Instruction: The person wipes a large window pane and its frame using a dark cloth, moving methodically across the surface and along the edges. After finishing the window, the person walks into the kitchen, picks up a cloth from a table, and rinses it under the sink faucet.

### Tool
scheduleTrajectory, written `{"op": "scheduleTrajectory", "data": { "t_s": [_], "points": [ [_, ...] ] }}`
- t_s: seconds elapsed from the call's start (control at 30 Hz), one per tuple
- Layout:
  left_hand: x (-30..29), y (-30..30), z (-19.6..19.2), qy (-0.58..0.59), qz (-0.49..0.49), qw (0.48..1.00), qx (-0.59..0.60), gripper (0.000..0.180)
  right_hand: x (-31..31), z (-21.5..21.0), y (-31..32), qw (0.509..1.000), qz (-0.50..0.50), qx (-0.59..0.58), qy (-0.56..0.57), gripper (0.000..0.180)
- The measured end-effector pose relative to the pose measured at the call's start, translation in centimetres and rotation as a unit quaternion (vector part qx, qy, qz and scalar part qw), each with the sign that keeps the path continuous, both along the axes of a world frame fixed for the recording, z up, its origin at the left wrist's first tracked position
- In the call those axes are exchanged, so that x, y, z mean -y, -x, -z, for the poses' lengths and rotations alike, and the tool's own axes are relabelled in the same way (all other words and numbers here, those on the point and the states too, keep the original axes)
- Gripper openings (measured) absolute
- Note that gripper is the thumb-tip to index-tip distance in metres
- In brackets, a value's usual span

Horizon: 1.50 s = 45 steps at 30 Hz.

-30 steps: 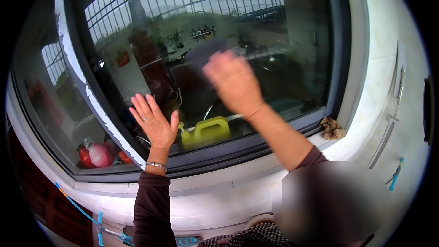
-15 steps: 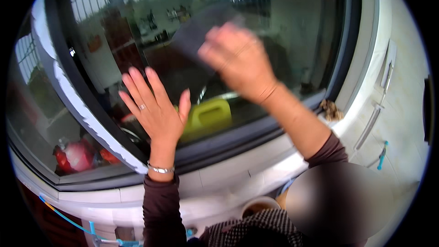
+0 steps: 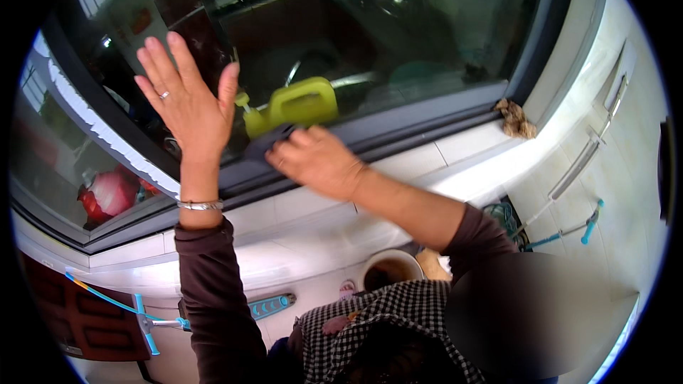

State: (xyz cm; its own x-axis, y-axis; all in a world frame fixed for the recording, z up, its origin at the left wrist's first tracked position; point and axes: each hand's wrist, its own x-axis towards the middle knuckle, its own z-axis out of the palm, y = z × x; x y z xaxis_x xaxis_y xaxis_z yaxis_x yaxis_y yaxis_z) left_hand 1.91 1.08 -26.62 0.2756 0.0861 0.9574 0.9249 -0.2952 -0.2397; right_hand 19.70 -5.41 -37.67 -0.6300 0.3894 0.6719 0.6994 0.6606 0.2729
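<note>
My left hand lies flat with its fingers spread against the window glass, near the dark vertical frame on the left. In my right hand is a dark grey cloth, pressed at the lower window frame. The fingers bend over the cloth, hiding part of it. Just above the cloth, a yellow-green plastic container with a handle shows through the glass.
A crumpled brown rag sits at the sill's right corner. Below the white ledge stands a bucket with dark contents. A blue-handled pole is at lower left. A red and pink bundle shows behind the left pane.
My right hand has brought the cloth down and left, from high on the glass to the bottom frame. My left hand stays spread on the glass while the view has shifted downward.
</note>
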Motion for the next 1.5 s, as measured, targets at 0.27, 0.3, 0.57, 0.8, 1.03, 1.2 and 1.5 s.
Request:
{"op": "scheduleTrajectory", "data": {
  "t_s": [0.27,0.3,0.57,0.8,1.03,1.2,1.5],
  "points": [
    [0.1,-1.1,0.3,-0.015,0.020,0.999,0.025,0.081,4.8,-1.3,-17.6,0.971,0.224,-0.074,0.021,0.048],
    [0.2,-1.0,0.4,-0.013,0.016,0.999,0.028,0.080,5.0,-1.1,-17.8,0.965,0.244,-0.089,0.023,0.048],
    [6.6,-5.1,6.5,0.198,0.111,0.974,-0.019,0.071,2.4,-0.2,-7.5,0.989,0.105,-0.100,0.007,0.039],
    [8.5,-5.6,12.2,0.332,0.081,0.939,-0.048,0.074,4.9,1.8,-22.7,0.867,0.442,-0.231,0.001,0.044],
    [8.6,-6.4,13.2,0.357,0.078,0.927,-0.083,0.078,1.3,-0.1,-27.8,0.742,0.529,-0.412,-0.014,0.026],
    [8.5,-6.7,13.4,0.346,0.074,0.931,-0.083,0.079,1.7,1.7,-25.0,0.805,0.468,-0.365,-0.011,0.031],
    [8.6,-6.5,13.4,0.345,0.068,0.932,-0.084,0.078,1.6,0.3,-29.4,0.747,0.576,-0.330,0.038,0.025]
  ]
}}
